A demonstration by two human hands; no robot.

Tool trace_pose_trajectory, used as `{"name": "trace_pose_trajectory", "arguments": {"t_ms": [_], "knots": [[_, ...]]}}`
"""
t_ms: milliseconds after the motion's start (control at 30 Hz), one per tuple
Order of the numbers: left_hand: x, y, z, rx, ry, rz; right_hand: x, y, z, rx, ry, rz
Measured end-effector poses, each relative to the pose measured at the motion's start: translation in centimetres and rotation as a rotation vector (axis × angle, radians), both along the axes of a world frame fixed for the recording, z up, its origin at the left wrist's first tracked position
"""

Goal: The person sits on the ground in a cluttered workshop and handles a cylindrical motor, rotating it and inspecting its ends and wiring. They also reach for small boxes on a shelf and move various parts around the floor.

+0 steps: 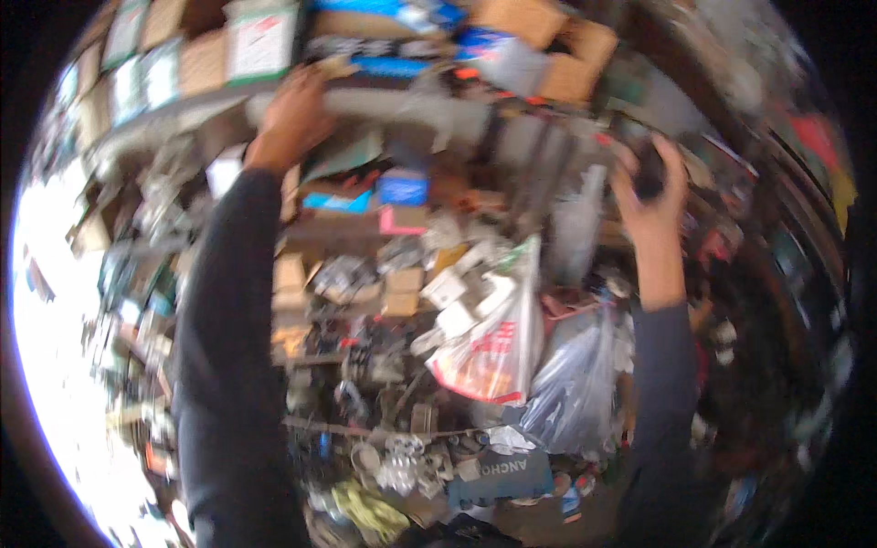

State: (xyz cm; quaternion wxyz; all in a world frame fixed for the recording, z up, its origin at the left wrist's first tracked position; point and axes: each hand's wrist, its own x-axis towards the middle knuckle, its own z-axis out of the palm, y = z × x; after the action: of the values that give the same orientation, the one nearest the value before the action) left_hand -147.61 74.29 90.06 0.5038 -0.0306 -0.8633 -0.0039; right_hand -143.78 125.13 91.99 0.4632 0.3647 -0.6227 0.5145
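My left hand (290, 119) reaches up to the edge of the upper shelf (219, 110), its fingertips at a small tan item (336, 66) below blue packages (379, 14); motion blur hides whether it grips anything. At the right, my right hand (649, 192) has thumb and fingers curved around a small dark object (650, 172), in front of the cluttered shelving. A clear plastic bag (575, 228) hangs just to the left of that hand.
Green-and-white boxes (260, 41) and cardboard cartons (575, 64) line the upper shelf. Below are small boxes (402, 187), a white-and-red plastic bag (484, 356), a clear bag (571, 384) and metal parts (402, 466). Bright light fills the far left edge.
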Motion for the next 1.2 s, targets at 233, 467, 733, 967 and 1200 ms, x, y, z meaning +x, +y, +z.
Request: {"name": "trace_pose_trajectory", "arguments": {"t_ms": [233, 467, 733, 967, 1200], "knots": [[0.1, 3.4, -6.2, -0.097, 0.261, 0.304, 15.8, -1.9, -24.7, -0.442, -1.132, 0.477], [22.8, 24.0, -44.6, 0.868, -0.433, -0.308, 27.1, 0.2, -46.1, 0.258, -1.42, 0.237], [55.8, 45.8, -62.5, 2.273, -0.483, -0.486, 38.5, 4.1, -59.4, 0.748, -1.111, 0.819], [66.3, 54.5, -59.0, 2.244, -0.099, -0.349, 46.1, 9.3, -57.6, 1.003, -1.002, 1.019], [71.3, 58.7, -56.0, 2.466, -0.014, -0.131, 47.8, 10.3, -57.4, 0.974, -1.778, 1.254]]}}
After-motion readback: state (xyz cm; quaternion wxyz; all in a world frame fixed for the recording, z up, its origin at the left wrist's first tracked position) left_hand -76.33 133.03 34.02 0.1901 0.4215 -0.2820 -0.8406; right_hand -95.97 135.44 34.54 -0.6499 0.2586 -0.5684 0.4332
